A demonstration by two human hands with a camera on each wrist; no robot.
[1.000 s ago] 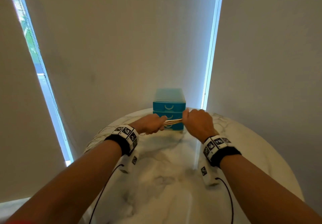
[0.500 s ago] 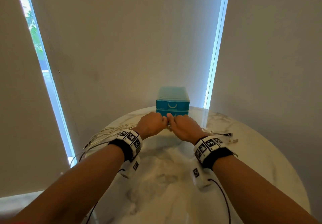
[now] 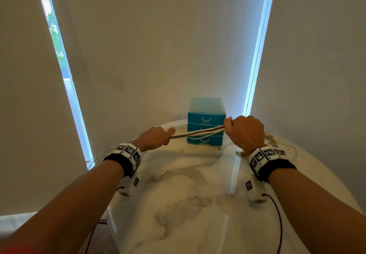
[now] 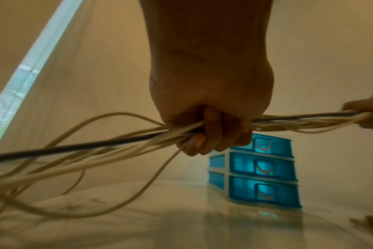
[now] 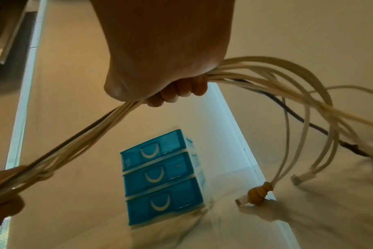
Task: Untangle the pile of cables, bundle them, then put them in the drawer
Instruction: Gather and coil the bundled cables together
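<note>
Fingers (image 4: 211, 133) of the left hand (image 3: 154, 138) curl tight round a bunch of cables (image 3: 198, 134), mostly cream-white strands with one dark strand among them. The right hand (image 3: 244, 133) grips the same bunch farther along, its fingers (image 5: 181, 90) wrapped round the strands and the thumb on top. Between the two fists the cables run as a nearly straight, gathered span, held up off the table (image 3: 190, 204) and crossing in front of the drawer unit (image 3: 206, 123). The right fist sits a little higher than the left.

Beyond the left fist, the loose strands fan out and sag in open loops toward the table's left edge. In the left wrist view they are blurred, and whether they are still knotted there cannot be told. Beyond the right fist, the strands arch up and drop to the tabletop on the right, where a few plug ends (image 5: 241, 201) lie on or just above the surface; a small tan tie or knot (image 5: 259, 193) sits on one strand next to a plug.

The drawer unit is a small turquoise stack of three drawers with pale curved handles, standing at the far edge of the round marble-patterned table, against the pale blinds (image 3: 168, 46). All three drawers are pushed in. Both forearms carry black wristbands (image 3: 122, 162) with checkered marker blocks.
</note>
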